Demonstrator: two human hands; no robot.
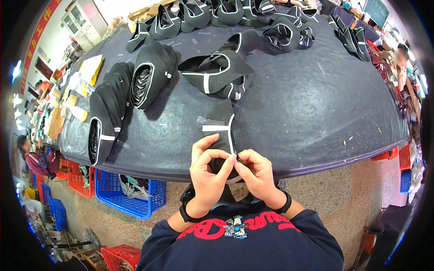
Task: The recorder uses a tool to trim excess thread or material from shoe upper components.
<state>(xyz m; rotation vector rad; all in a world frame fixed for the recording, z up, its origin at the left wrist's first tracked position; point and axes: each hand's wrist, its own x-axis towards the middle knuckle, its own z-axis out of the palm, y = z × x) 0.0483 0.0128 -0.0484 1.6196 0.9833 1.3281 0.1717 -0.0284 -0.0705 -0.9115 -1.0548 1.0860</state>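
At the table's near edge lies a black shoe upper piece [219, 118] with a white strip along its edge and a short white strip across it. My left hand [209, 165] pinches its white edge between thumb and forefinger, the other fingers curled. Close beside it, my right hand [258, 174] is closed on the same edge, thumb and forefinger together. The fingertips of both hands nearly meet, and they hide the part of the piece between them. Beyond the hands rests a loose pile of similar black uppers [237, 65] with white edging.
Two nested stacks of uppers, a nearer stack [106, 142] and a farther stack [156, 67], stand on the left of the black table [312, 113]. More uppers [194, 16] line the far side. Below the edge sits a blue crate [156, 198]. Other people work at both sides.
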